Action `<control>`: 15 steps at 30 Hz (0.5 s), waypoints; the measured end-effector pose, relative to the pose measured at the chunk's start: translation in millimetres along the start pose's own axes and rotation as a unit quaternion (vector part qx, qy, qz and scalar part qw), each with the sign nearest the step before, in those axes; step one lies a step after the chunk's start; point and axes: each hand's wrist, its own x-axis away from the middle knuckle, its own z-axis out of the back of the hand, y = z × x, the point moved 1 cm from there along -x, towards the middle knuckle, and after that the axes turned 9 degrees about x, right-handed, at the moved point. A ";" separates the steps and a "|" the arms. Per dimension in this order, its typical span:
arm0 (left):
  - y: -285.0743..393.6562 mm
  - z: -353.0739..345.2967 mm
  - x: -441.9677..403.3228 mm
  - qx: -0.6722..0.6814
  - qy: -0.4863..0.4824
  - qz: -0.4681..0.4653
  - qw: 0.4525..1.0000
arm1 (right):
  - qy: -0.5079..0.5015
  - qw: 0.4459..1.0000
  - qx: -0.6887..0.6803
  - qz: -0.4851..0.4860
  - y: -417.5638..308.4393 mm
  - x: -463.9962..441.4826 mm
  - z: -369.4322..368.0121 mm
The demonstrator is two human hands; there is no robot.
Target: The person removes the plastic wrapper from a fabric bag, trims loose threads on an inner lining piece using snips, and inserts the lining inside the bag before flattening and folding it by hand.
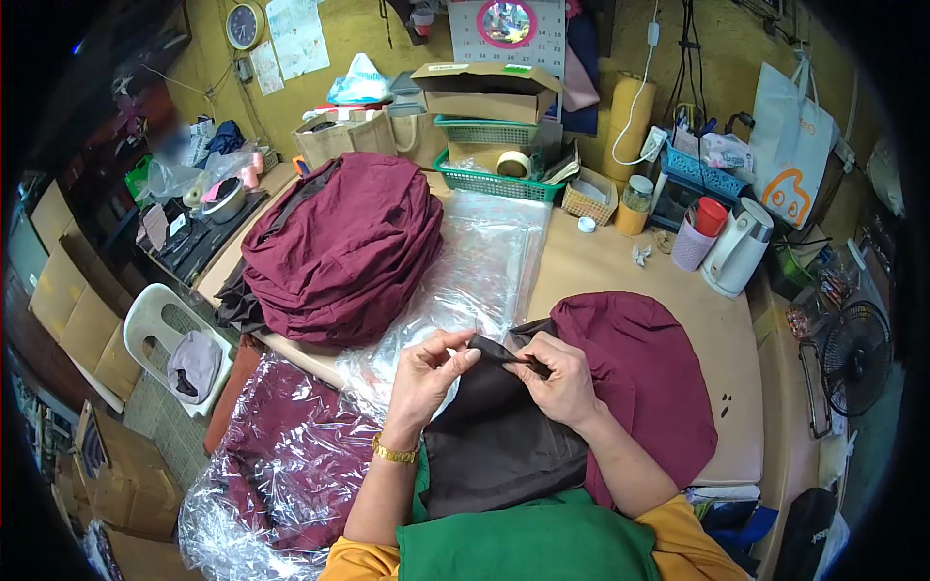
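Left hand (421, 378) and right hand (564, 384) pinching dark cloth (504, 445), maroon fabric (644, 378) alongside

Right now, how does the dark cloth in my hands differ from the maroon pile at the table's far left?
Your left hand and right hand pinch the dark cloth, while the maroon pile lies untouched on the table. The dark cloth is blackish brown; the maroon pile is mostly wine red. The dark cloth hangs as a flattish panel; the maroon pile is heaped in thick layers. Both are creased fabric.
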 end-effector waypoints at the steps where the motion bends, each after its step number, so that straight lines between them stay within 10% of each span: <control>1: -7.2 2.4 -2.9 -0.008 -0.012 -0.032 0.999 | -0.003 1.000 -0.009 -0.007 0.1 1.4 -1.6; 15: -5.8 -4.7 11.2 0.014 0.038 0.007 0.999 | -0.009 1.000 0.008 -0.016 17.4 7.3 -13.9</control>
